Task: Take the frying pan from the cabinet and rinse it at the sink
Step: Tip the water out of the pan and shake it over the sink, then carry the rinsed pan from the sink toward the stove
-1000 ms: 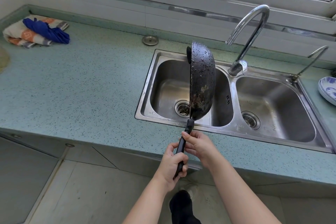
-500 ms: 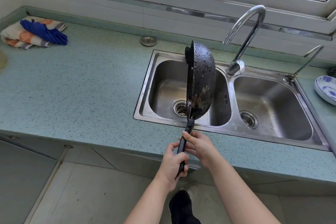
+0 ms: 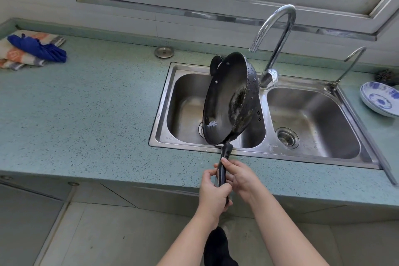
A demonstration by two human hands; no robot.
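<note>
Both hands grip pan (image 3: 224, 97) handle (image 3: 226, 151), L hand (image 3: 212, 190) below R hand (image 3: 239, 177); best hold it tilted over left basin (image 3: 183, 97) w/ firm wrists so drips fall inside.

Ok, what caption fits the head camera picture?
Wet frying pan held tilted over the sink by left hand and right hand.
</note>
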